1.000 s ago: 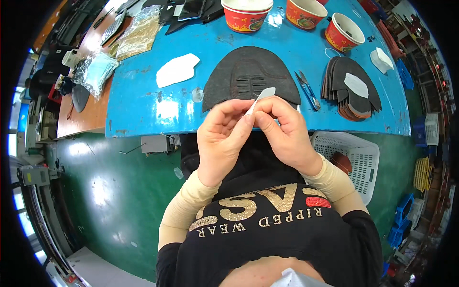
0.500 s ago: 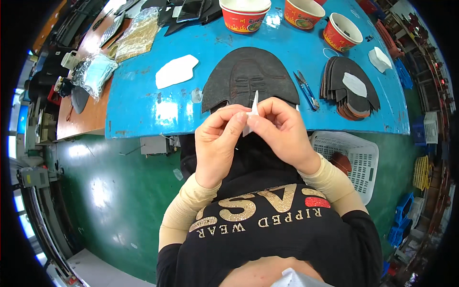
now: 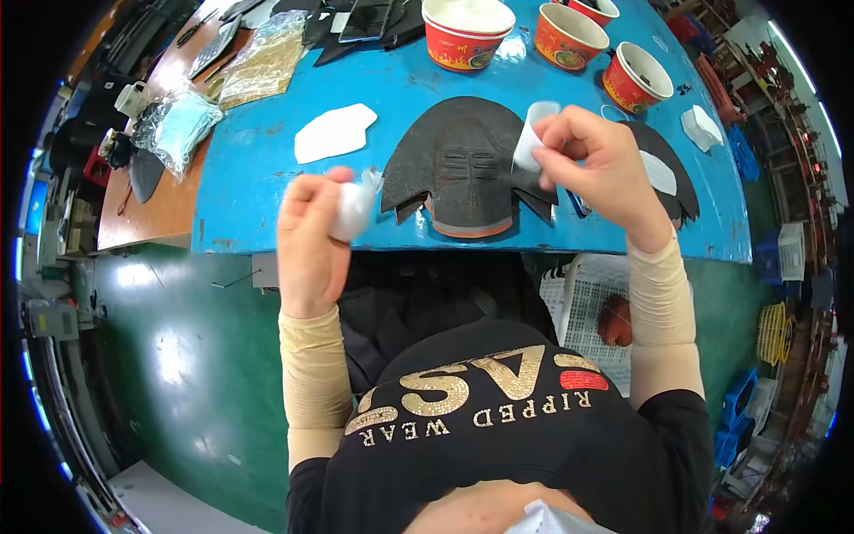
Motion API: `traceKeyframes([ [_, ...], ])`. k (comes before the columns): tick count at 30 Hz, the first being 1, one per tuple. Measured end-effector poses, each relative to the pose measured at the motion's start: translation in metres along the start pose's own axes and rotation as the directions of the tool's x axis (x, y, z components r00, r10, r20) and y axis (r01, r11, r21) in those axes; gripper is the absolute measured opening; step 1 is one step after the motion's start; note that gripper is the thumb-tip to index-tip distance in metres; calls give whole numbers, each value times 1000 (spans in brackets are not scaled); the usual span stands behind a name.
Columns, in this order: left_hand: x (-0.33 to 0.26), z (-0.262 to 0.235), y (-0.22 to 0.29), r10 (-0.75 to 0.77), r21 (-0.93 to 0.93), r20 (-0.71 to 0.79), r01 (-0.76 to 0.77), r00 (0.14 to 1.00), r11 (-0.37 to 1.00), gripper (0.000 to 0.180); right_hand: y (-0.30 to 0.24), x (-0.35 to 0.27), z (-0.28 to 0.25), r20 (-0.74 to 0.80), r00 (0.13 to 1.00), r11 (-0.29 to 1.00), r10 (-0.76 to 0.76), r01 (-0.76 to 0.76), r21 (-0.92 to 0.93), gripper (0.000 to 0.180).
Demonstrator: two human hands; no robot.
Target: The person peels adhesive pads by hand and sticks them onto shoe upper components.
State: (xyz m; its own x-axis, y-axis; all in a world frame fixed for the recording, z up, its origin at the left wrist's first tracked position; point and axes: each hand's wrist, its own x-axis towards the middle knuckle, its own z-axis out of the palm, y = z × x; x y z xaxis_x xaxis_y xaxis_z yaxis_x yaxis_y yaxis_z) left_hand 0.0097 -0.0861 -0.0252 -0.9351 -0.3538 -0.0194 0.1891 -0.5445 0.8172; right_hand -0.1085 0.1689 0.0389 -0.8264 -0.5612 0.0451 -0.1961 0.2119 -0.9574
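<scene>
My left hand (image 3: 313,236) is closed on a white piece (image 3: 354,210), blurred by motion, in front of the blue table's near edge. Farther right, my right hand (image 3: 605,165) pinches a thin, curled white piece (image 3: 531,141) between thumb and fingers. That piece hangs over the right edge of a black shoe upper (image 3: 470,147), which lies flat on the table with stitched lines and an orange-brown lower rim. A flat white sheet piece (image 3: 334,133) lies to the upper's left. Blue-handled snips (image 3: 581,205) are mostly hidden behind my right hand.
Red paper tubs (image 3: 467,40) stand along the far side of the blue table (image 3: 258,191). To the right lie a stack of black pieces (image 3: 680,182) and a white pad (image 3: 701,129). A white basket (image 3: 587,298) sits below the table edge. Bagged masks (image 3: 182,129) lie on the left.
My hands, earlier together at a white piece over the upper's near edge, have moved apart. Each now holds a white piece, left hand to the left, right hand up and right.
</scene>
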Motion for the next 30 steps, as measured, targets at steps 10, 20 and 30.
traceKeyframes([
  [10,-16,13,-12,-280,488,334,89,900,868,7,51,19,23,342,647,280,-682,663,-695,10],
  [20,-10,35,-18,122,770,487,-491,865,408,19,54,7,24,254,705,391,-662,613,-686,12],
  [30,19,59,-13,-95,732,646,-650,758,-205,27,55,6,20,328,681,332,-655,649,-685,10],
])
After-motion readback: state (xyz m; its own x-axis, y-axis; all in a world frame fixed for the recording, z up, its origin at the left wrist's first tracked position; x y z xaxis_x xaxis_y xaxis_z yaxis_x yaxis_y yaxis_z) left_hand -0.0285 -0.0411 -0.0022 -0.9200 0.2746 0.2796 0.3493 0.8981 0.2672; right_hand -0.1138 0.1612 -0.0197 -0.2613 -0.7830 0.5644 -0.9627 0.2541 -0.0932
